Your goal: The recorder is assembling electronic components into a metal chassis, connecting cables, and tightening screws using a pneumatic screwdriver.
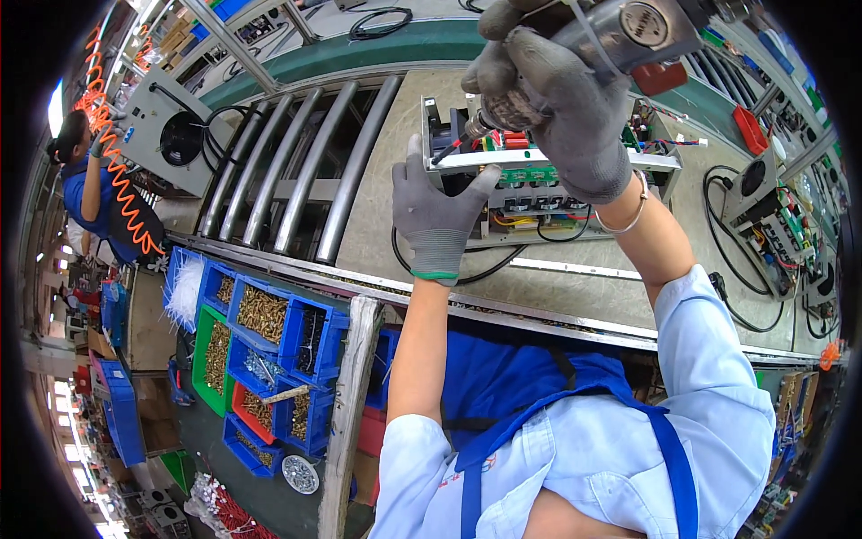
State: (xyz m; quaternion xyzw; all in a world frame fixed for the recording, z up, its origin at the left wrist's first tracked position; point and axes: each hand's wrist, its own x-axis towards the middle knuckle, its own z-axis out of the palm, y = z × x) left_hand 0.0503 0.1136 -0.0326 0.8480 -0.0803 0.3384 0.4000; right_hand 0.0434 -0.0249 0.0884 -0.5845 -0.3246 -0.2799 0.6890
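My right hand (pixel 575 117), in a grey work glove, is wrapped round a power screwdriver (pixel 620 40) with a metal body. Its bit (pixel 456 145) slants down to the left and reaches the left end of a white metal bar (pixel 539 158). This bar runs along the top of an open electronic unit (pixel 530 202) with green boards, black parts and coloured wires inside. My left hand (pixel 440 205), gloved too, grips the unit's metal frame at the near left corner, thumb and forefinger spread along the bar. Part of the unit is hidden behind my right hand.
Metal rollers (pixel 310 171) lie left of the worktable (pixel 382 216). Below them stand blue bins (pixel 260 314) and a green bin (pixel 213 359) of screws. Another open unit (pixel 777 225) with black cables sits at the right. A co-worker (pixel 90 180) stands far left beside an orange coiled hose (pixel 121 193).
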